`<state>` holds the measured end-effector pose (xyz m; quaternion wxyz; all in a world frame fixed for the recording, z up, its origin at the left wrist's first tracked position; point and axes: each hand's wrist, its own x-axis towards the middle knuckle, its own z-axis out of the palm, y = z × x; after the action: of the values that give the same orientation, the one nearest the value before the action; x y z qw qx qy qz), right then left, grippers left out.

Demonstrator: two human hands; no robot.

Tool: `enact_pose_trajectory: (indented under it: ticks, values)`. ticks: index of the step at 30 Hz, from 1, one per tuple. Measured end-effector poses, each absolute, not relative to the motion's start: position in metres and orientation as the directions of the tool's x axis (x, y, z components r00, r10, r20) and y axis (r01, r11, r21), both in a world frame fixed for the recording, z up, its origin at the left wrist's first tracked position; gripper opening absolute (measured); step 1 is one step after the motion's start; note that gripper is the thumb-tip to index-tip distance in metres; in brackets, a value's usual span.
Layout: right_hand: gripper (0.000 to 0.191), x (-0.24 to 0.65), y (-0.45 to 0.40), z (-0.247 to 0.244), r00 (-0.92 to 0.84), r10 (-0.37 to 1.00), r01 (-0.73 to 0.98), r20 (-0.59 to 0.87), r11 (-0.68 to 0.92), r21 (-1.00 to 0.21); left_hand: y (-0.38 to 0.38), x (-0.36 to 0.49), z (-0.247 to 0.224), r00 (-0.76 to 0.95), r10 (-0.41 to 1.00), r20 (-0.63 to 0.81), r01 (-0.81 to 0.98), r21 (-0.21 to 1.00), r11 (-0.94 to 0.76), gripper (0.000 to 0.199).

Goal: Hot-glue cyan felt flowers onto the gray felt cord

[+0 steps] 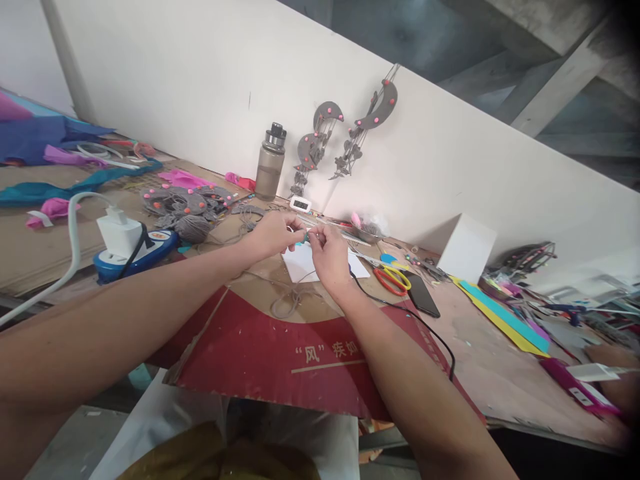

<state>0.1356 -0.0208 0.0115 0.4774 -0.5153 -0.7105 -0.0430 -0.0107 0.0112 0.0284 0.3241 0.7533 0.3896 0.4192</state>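
My left hand (279, 233) and my right hand (329, 252) meet above a white sheet (299, 265), fingertips close together. Between them shows a small teal piece (306, 237), pinched by the left fingers; the right fingers are closed at its other side, and what they grip is too small to make out. A loop of grey yarn (286, 305) lies on the red and brown cardboard (260, 353) below. Scissors with red and yellow handles (393, 280) and a black phone (423, 295) are right of my right hand.
A bottle (270, 167) stands by the white wall. Grey yarn crafts (183, 203) and a blue power strip (137, 257) are at left. A black cable (425, 325) crosses the cardboard. At far right another person's hand (617, 373) is near a pink power strip (575, 387).
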Motion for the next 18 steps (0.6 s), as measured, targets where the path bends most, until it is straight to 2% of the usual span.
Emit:
enact_pose_trajectory:
  ticks: [5,12,18]
  values:
    - [0.010,0.1372,-0.0195,0.0109,-0.010,0.690,0.790,0.723,0.449,-0.418,0.0124,-0.0101,0.0268,0.383,0.831,0.404,0.293,0.800,-0.523,0.011]
    - [0.009,0.1383,-0.0182,0.0100,-0.019,0.676,0.800,0.736,0.452,-0.395,0.0159,-0.0083,0.0265,0.453,0.840,0.300,0.047,0.932,-0.358,0.019]
    - [0.011,0.1365,-0.0209,0.0084,-0.055,0.695,0.798,0.717,0.462,-0.387,0.0140,-0.0102,0.0261,0.407,0.844,0.349,0.095,0.903,-0.419,0.011]
